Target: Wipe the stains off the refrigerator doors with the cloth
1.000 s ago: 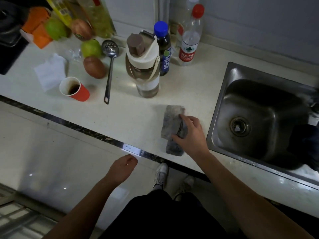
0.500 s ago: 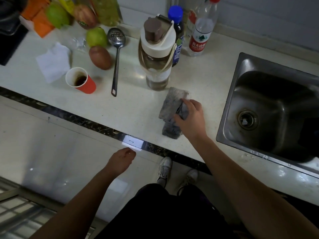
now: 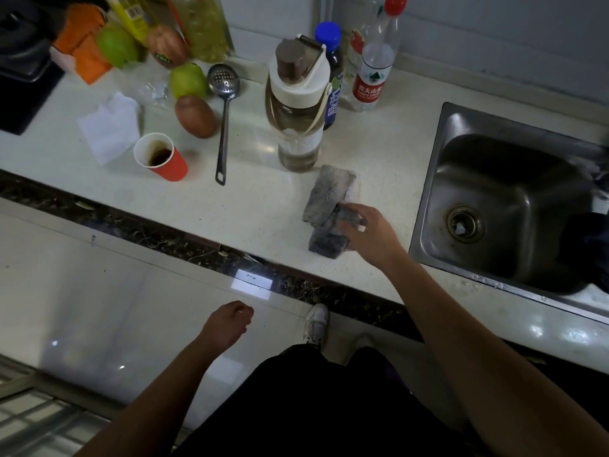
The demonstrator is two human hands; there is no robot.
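Shoes (image 3: 315, 321), two and white, stand nearest, below the counter edge. Left of them the left hand (image 3: 227, 324) hangs with its fingers loosely curled, holding nothing. Farther in, the right hand (image 3: 372, 235) curls its fingers onto the right edge of the cloth (image 3: 329, 196) and grips it. The grey folded cloth lies on the counter (image 3: 257, 206), between the tall flask (image 3: 298, 103) beyond it and the sink (image 3: 494, 206) to its right. No refrigerator door is in view.

Picking up looks like the step. It is best to gather both folds in one firm grip, lift straight up clear of the flask, and keep the cloth folded for a flat wiping face.

Counted:
- one cloth
- one red cup (image 3: 161, 158)
- one slotted spoon (image 3: 224, 127)
- one napkin (image 3: 110, 127)
- four fruits (image 3: 188, 80)
- one flask
- one sink
- farthest, one blue-capped bottle (image 3: 329, 37)
- one red-capped bottle (image 3: 370, 74)
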